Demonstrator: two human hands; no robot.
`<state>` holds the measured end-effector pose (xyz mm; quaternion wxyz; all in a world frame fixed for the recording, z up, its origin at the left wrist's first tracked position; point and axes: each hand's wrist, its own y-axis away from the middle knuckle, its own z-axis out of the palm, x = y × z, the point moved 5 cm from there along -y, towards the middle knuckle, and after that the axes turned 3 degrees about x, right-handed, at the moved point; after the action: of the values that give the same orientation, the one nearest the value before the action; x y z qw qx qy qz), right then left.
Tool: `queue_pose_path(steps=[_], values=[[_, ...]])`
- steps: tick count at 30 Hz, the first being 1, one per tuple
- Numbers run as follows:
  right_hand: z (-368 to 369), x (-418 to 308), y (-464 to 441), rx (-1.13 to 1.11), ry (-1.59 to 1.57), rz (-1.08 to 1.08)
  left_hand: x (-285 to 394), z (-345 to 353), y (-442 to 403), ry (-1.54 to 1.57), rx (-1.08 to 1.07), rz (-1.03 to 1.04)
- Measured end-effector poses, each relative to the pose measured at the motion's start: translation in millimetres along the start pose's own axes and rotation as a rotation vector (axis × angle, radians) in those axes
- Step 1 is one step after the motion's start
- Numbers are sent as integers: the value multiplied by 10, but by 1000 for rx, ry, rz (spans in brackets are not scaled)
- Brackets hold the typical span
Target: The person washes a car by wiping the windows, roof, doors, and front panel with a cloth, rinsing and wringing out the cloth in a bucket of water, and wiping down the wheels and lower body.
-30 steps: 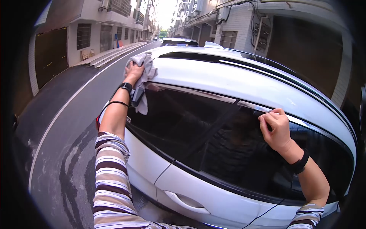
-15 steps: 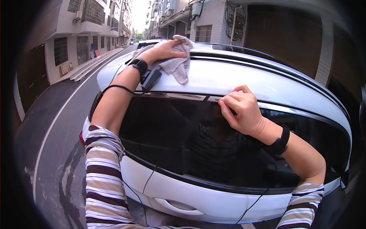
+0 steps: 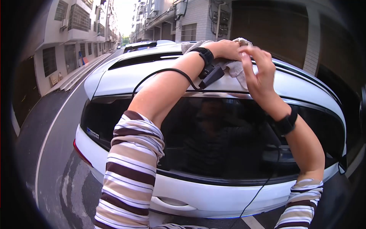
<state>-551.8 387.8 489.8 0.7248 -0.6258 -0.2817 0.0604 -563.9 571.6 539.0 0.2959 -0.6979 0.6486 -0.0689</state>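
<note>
My left hand (image 3: 225,49) lies over a greyish cloth (image 3: 235,71) on the roof of a white car (image 3: 137,78), its fingers partly hidden behind my right hand. Folds of the cloth stick out on both sides of that hand. My right hand (image 3: 262,74) is raised in front of the cloth's right part, thumb and fingers apart and bent, with nothing visible between them. Whether its fingertips touch the cloth I cannot tell. A black wristband with a small black box (image 3: 212,77) and a cable is on my left wrist.
Below the roof edge is the dark side window (image 3: 213,141), with a door handle (image 3: 173,203) lower down. A thin black cable (image 3: 254,196) hangs before the door. The road (image 3: 57,133) runs along the left, past buildings.
My left hand has slid the cloth rightwards along the roof. My right hand has risen from the window's top edge towards the cloth, and its fingers have spread. The view has shifted slightly.
</note>
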Motion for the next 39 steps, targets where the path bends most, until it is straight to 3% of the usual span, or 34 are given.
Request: queue_pose_path(steps=[2, 5, 6, 7, 8, 9, 10, 11, 12, 14, 16, 18, 19, 23, 30, 34, 36, 39], values=[[107, 176, -188, -16, -60, 174, 169, -73, -77, 278, 38, 236], [438, 631, -280, 0, -86, 420, -91, -622, 423, 582, 91, -228], [560, 691, -228, -175, -85, 514, 66, -873, 634, 666, 177, -232], [742, 656, -174, -394, -290, 281, -27, -951, 802, 731, 275, -285], [942, 673, 25, -790, -137, 306, -202, -1027, 939, 789, 378, -350], [1009, 561, 174, -780, 252, -62, -444, -1026, 1011, 702, 497, -455], [1087, 545, 195, -801, 317, -68, -1009, -908, 1121, 509, 323, -503], [1095, 581, 132, -882, 222, 88, -1438, -763, 1119, 309, 153, -546], [1174, 631, 87, -960, 210, 194, -1235, -674, 1294, 249, 48, -731], [1272, 670, -3, -1020, 186, 266, -896, -565, 1478, 241, 38, -763], [1376, 833, -14, -1043, 166, 191, -1059, -478, 1565, 335, 183, -813], [1315, 938, 20, -1065, 190, 189, -1116, -439, 1608, 357, 108, -805], [1221, 978, 24, -1047, 187, 176, -1115, -433, 1582, 212, 132, -705], [837, 1342, 62, -1003, 189, 203, -1110, -443, 1415, 54, -33, -696], [457, 1562, 116, -1001, 223, 233, -263, -313, 897, -99, 81, -469], [238, 1619, 212, -990, 230, 159, -103, -102, 640, -75, 211, -469], [-99, 2080, 145, -984, 269, 190, -33, -129, 164, -95, 262, -456], [-671, 2497, 297, -960, 283, 211, 507, -27, -228, -157, 174, -610]])
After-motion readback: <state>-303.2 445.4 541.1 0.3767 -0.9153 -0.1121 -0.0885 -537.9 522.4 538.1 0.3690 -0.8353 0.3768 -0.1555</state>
